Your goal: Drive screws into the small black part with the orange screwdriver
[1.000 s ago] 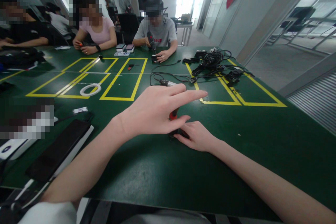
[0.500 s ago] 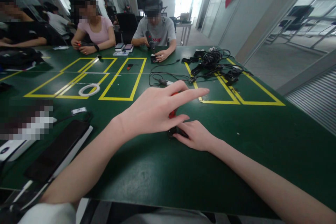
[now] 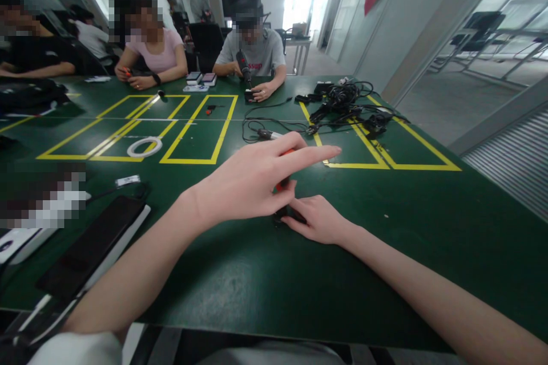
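Observation:
My left hand (image 3: 252,174) is closed round the upright handle of a red-and-black screwdriver (image 3: 282,185), with the index finger stretched out to the right. Most of the screwdriver is hidden behind the fingers, its tip too. Just below, my right hand (image 3: 319,219) pinches a small black part (image 3: 295,215) against the green table. Thumb and fingers of the right hand cover much of that part, so its exact kind does not show. The screwdriver stands above the black part; whether they touch I cannot tell.
To the left lie a black-topped power bank or phone (image 3: 92,245) and a white device with cables. A white ring (image 3: 144,147) lies by yellow tape outlines. Tangled black cables (image 3: 342,100) lie at the back right. Across the table a person (image 3: 252,51) holds a power screwdriver (image 3: 244,65).
The thumb of my left hand has curled in toward the screwdriver handle. My right hand and the black part stay in place. The whole view has shifted very slightly.

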The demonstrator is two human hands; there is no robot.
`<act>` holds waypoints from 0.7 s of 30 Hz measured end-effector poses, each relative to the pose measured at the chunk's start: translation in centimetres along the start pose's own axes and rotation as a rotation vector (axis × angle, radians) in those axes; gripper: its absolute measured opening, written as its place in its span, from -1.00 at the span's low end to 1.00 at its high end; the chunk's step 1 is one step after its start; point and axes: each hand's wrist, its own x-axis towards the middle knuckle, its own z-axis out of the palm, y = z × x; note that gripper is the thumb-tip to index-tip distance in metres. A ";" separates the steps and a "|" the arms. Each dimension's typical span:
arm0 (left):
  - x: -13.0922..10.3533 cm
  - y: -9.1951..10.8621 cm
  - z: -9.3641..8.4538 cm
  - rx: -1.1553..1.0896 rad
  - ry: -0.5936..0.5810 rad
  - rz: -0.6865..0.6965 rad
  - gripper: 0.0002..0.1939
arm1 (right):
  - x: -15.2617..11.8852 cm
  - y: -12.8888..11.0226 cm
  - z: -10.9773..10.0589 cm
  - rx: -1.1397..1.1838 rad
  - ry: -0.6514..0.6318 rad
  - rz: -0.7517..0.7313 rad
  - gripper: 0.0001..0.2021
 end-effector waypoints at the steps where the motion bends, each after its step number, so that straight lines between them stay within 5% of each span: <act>1: 0.0 0.0 0.0 0.007 0.004 -0.008 -0.34 | 0.0 0.0 0.1 0.001 -0.002 0.003 -0.75; 21: 0.1 0.3 0.5 0.070 0.023 -0.017 -0.41 | 0.0 0.0 0.1 0.023 0.005 -0.004 -0.81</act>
